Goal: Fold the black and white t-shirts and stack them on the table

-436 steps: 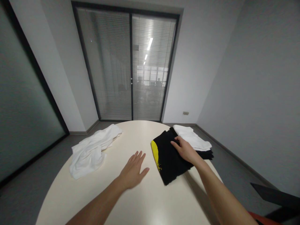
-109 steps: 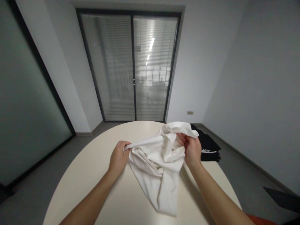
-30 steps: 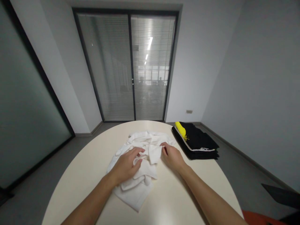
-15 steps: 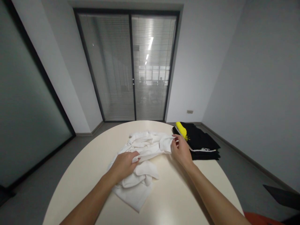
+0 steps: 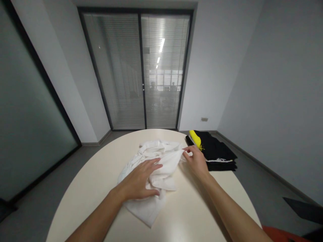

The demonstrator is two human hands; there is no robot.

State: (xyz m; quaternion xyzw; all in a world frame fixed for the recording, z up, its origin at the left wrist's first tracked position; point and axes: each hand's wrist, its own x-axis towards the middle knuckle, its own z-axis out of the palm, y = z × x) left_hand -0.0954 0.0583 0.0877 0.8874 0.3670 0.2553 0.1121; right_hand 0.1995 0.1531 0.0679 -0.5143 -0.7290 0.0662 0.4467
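Note:
A crumpled white garment lies in loose folds on the pale round table; its exact kind cannot be made out. With fingers spread, my left hand is over the near left part of the cloth, thumb apart from the other fingers. On the far right side of the garment, my right hand pinches its edge between thumb and fingers and draws it up into a small peak. Part of the cloth is hidden beneath my left hand.
Folded black clothes, with a yellow patch on top, are stacked at the table's right edge, just beyond my right hand. A red-orange object and a dark object show at the lower right. Glass doors with blinds stand behind.
My left hand has released the cloth edge and spread its fingers over the fabric. The front fold has dropped flatter toward me. My right hand still pinches the right edge.

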